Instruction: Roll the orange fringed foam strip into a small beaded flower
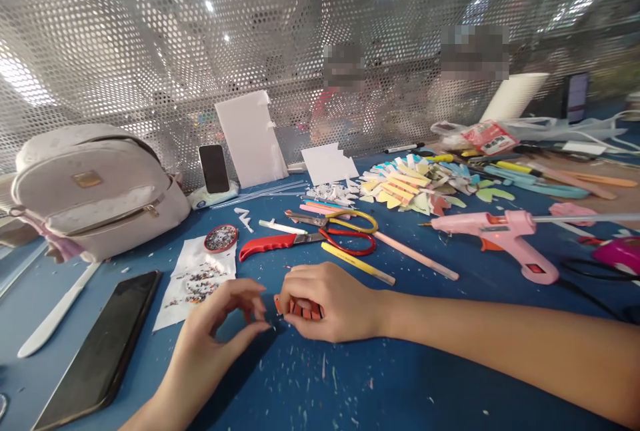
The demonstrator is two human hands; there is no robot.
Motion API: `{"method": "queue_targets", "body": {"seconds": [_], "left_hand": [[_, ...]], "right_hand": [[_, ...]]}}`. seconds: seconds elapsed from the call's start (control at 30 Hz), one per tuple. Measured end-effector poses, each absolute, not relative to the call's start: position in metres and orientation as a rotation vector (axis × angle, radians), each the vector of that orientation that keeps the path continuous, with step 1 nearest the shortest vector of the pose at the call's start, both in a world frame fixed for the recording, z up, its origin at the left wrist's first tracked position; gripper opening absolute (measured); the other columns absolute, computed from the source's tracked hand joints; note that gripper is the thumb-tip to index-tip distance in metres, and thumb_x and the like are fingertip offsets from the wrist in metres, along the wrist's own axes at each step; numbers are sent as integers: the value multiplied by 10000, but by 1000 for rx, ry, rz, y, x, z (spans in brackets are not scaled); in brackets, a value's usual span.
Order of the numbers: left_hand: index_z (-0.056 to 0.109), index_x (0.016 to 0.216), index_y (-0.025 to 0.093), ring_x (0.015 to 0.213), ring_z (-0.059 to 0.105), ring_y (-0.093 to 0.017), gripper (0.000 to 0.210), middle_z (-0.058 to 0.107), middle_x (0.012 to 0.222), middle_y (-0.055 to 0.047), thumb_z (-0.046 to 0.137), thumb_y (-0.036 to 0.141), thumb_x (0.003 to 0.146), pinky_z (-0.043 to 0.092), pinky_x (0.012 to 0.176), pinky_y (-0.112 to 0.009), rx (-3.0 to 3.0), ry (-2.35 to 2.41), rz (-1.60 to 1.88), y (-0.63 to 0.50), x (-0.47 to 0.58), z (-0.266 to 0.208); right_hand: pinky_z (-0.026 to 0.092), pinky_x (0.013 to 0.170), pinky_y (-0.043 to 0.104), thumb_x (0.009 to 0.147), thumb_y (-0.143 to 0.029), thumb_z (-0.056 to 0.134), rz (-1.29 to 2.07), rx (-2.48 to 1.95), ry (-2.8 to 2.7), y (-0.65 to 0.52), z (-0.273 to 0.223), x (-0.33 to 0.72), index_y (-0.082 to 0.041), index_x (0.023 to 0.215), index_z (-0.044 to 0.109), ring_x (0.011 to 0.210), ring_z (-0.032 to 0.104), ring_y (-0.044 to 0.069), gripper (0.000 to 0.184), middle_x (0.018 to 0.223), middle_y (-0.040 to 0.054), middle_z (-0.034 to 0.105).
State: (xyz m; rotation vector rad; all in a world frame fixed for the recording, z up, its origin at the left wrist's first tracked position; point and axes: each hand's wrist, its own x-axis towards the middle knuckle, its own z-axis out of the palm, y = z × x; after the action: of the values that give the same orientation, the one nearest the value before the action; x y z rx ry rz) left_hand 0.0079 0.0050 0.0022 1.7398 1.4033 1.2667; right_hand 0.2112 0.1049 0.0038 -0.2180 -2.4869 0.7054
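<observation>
Curled fingers of my right hand (330,301) wrap around a small orange-red piece with dark lines across it (314,312); one end pokes out by the thumb, and the rest is hidden in the palm. To its left, my left hand (215,324) is open, with thumb and bent fingers apart and nothing visible between them. White paper (173,294) with small multicoloured bits lies behind the left hand, and a round red-rimmed dish of bits (221,238) rests at its top edge. Beyond the right hand are a red-handled cutter (267,245), scissors (353,223) and a yellow marker (357,263).
A pink glue gun (515,234) lies at right with its cable. Cut paper pieces (405,184) are heaped at the back. At left are a dark phone (100,344), a white plastic knife (60,311) and a pale backpack (95,184). A perforated metal screen (280,31) stands behind.
</observation>
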Motion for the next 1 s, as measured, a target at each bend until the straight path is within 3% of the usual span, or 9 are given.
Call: {"method": "queue_targets", "body": {"seconds": [0.3,1.0], "left_hand": [[600,1124,273,759,684,-147,378,705,878,10,686,62,822,584,726,-252,2065,1333,1277,2,4,-3],[559,1134,277,734,673,-133,389,687,852,26,670,54,835,559,729,-231,2211,1350,1210,0,5,-1]], "right_hand": [[438,733,247,873,-196,557,643,-189,-2525,105,-1,211,-192,862,569,706,529,123,17,755,-10,585],[441,714,248,879,-206,548,621,-164,-2536,105,0,211,-193,858,560,703,532,132,27,744,-4,584]]}}
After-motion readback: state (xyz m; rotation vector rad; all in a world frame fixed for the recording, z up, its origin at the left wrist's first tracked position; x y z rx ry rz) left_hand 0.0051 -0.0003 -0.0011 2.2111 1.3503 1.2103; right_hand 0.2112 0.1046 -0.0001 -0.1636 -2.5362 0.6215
